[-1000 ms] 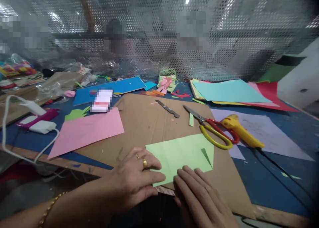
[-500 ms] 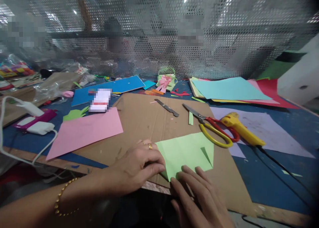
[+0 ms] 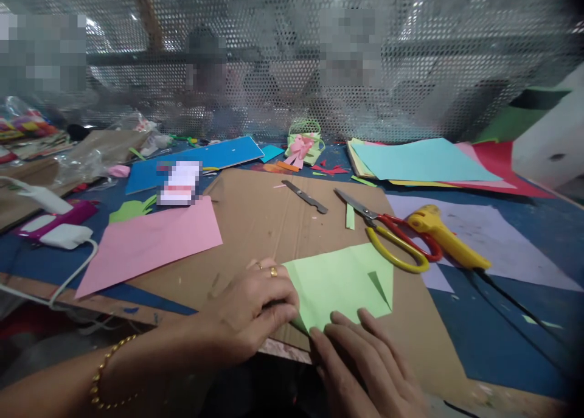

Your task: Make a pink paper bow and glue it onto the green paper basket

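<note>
A light green sheet of paper (image 3: 340, 278) lies on brown cardboard (image 3: 255, 211), with a fold along its left side and a small cut flap near its right edge. My left hand (image 3: 262, 302) has its fingers curled and closed on the paper's left edge. Along the near edge rest the outstretched fingers of my right hand (image 3: 365, 357), pressing the paper down. Beyond the sheet are scissors (image 3: 395, 229) with red and yellow handles, a narrow green strip (image 3: 350, 216) and a grey blade (image 3: 305, 197).
A yellow glue gun (image 3: 449, 235) with a black cord lies right, on lilac paper (image 3: 502, 241). Coloured sheets (image 3: 424, 160) are stacked behind it. Pink paper (image 3: 159, 241), a phone (image 3: 181, 184) and a purple power strip (image 3: 82, 211) with white plugs lie left. A small green paper bag (image 3: 314, 150) stands at the back.
The camera view has shifted slightly. Both hands stay at the green paper in nearly the same pose, and the paper looks almost unchanged.
</note>
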{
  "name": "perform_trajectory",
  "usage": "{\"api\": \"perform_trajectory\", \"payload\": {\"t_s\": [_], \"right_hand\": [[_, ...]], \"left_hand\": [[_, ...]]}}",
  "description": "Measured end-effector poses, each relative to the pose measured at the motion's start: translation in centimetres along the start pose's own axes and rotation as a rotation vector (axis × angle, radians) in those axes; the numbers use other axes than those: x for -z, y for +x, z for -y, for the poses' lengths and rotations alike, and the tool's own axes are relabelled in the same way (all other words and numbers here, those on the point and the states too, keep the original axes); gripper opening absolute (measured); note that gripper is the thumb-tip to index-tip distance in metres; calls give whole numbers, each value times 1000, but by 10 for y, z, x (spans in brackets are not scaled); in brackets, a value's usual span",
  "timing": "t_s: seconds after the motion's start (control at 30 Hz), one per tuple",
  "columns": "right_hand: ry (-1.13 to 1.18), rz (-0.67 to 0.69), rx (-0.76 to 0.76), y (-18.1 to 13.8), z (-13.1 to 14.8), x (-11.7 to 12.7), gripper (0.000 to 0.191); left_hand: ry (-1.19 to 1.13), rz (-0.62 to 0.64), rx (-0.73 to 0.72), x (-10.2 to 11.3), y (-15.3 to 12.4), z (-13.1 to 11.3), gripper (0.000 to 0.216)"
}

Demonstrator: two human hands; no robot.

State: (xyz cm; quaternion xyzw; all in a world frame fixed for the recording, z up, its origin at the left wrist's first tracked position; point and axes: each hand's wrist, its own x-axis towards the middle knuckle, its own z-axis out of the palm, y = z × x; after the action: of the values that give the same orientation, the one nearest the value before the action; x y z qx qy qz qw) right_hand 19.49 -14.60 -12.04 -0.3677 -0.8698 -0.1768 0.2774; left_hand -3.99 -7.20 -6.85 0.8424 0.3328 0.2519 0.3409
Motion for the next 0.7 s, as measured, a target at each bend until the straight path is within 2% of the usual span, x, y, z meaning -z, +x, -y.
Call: {"api": "perform_trajectory", "payload": {"t_s": [0.17,0.47,0.7], "right_hand": [[-16,-93,6,-3,-1,-7,24],[3,-104,-42,-2,5,-6,24],[-5,-100,-36,-4,5,-9,26]], "left_hand": [[69,-40,31,-6,3,0,18],[252,-49,16,-8,7,-3,17],[211,-32,26,-10,9,2,18]]}}
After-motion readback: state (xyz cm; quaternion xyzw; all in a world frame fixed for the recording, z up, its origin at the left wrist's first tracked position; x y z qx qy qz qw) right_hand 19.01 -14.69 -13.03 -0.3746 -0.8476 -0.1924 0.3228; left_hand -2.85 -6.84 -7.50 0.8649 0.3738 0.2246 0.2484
